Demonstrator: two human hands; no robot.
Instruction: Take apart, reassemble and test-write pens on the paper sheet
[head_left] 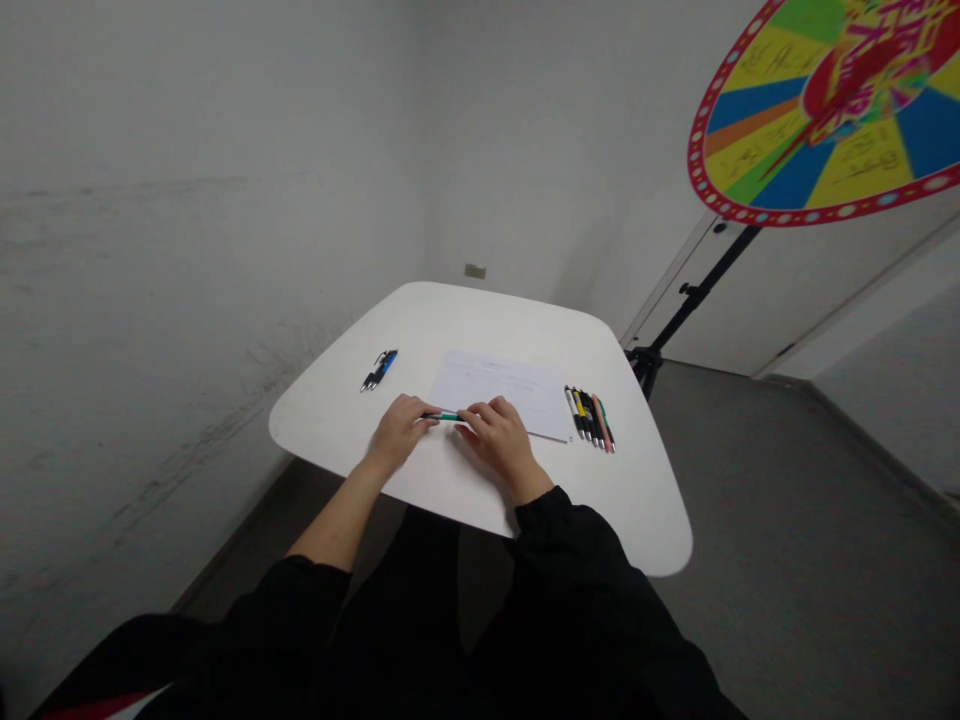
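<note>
A green and black pen [448,417] lies level between my two hands, over the near edge of a sheet of paper. My left hand [402,430] pinches its left end, and my right hand [497,437] has its fingers closed round the right end. Beneath and beyond them is the white paper [502,382], with faint lines of writing on it. Right of the paper several pens [590,418] lie side by side, white, yellow, black, pink and green among them. A smaller group of blue and black pens [380,370] rests to the left.
The white table [480,312] has rounded corners and stands near the left wall. Behind it on the right, a colourful prize wheel [810,130] is mounted on a black stand [701,292]. A wall socket [475,271] shows beyond the table's far edge.
</note>
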